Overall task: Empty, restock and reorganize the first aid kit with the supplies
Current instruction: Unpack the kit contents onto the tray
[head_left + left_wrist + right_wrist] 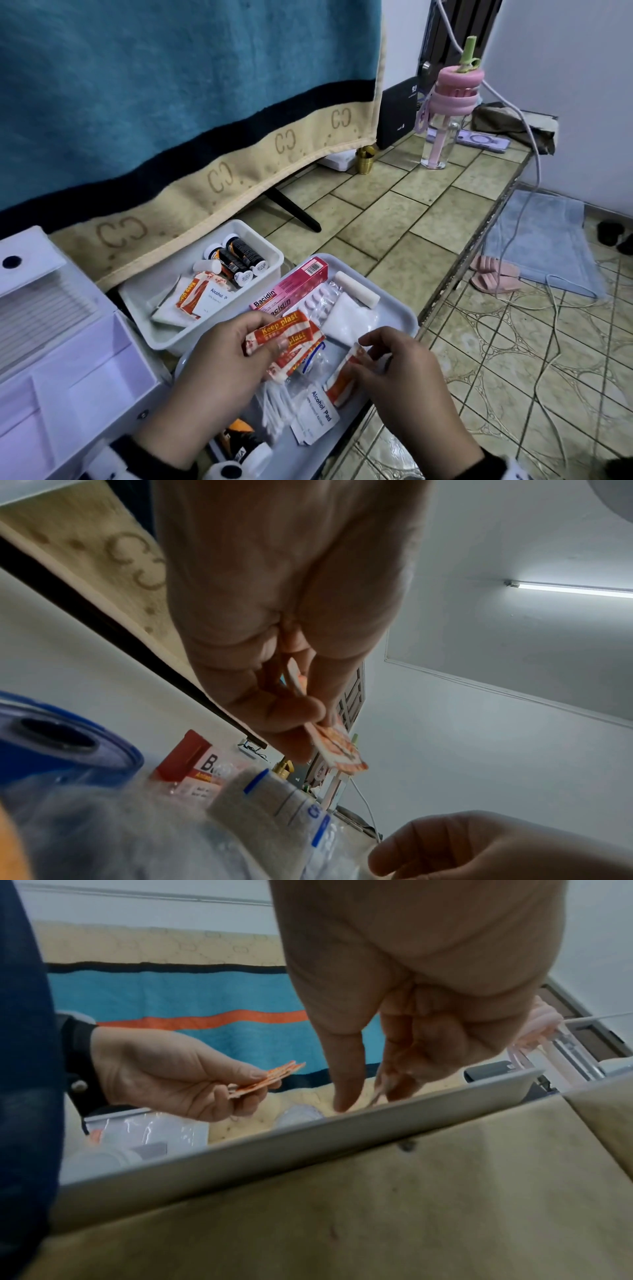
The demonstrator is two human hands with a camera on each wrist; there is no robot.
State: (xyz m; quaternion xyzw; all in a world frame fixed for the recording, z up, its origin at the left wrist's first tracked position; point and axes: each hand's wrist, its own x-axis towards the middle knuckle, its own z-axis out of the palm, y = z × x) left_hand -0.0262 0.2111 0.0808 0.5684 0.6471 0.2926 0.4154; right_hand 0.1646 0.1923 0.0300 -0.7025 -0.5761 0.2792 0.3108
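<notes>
My left hand (270,342) grips a small stack of orange "Keep plast" plaster packets (287,339) above the grey tray (400,308); the left wrist view shows them pinched between thumb and fingers (308,715). My right hand (373,349) pinches the upper end of another orange plaster packet (342,380) in the tray. The tray also holds a pink Bacidin box (291,284), a gauze roll (356,287), alcohol pads (318,407) and cotton swabs (274,407). The open white first aid kit (68,359) stands at the left.
A white bin (270,246) behind the tray holds dark bottles (239,257), plasters and alcohol pads. A towel (171,102) hangs over the back. A pink water bottle (448,113) and gold cup (364,161) stand far right. The counter edge (479,240) drops to the floor.
</notes>
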